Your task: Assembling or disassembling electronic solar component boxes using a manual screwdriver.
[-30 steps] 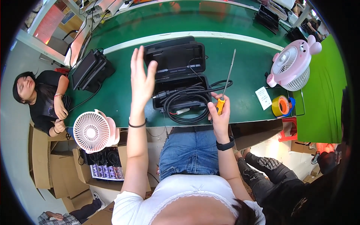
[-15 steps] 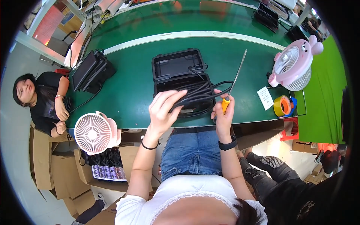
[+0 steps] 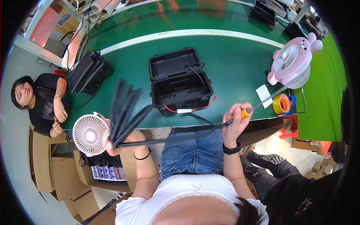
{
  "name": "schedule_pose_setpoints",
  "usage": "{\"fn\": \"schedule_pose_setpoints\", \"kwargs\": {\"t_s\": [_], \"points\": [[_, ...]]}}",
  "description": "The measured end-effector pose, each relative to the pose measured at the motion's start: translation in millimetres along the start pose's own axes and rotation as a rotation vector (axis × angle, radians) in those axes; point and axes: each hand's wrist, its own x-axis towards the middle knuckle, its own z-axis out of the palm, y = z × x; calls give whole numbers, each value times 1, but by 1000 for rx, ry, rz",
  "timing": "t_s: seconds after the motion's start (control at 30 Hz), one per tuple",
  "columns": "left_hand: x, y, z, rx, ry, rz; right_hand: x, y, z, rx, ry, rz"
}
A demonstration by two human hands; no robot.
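My left hand (image 3: 112, 144) is closed round a bundle of black corrugated cable (image 3: 123, 114), smeared by motion, left of the box and beside a small pink fan (image 3: 91, 134). One length of the cable runs rightward over my lap and up to the box's front. My right hand (image 3: 235, 122) grips a screwdriver (image 3: 245, 112) by its yellow and black handle, its shaft pointing up to the right. Between my hands stands an open black plastic box (image 3: 182, 102), lid tipped back. Red wires with a white connector (image 3: 184, 111) hang across its front edge.
A pink animal-shaped fan (image 3: 291, 62), a white paper (image 3: 264, 96) and yellow tape (image 3: 280, 104) lie to the right. Another black device (image 3: 91, 71) stands at left, near a seated person (image 3: 41, 99). Cardboard boxes (image 3: 67, 168) crowd the lower left.
My left hand has pulled the cable bundle out of the box area, to the left and toward me. The box interior and red wires now show. The screwdriver has swung from upright to slanting right.
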Motion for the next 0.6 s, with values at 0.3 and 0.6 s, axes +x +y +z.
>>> {"fn": "schedule_pose_setpoints", "kwargs": {"t_s": [0.3, 0.6], "points": [[-15, -71, -25, 298, -326, 266, 46, 30, 18, -551, -271, 13], [-8, -37, -20, -130, -1207, -212, 26, 38, 8, -471, -41, 139]]}}
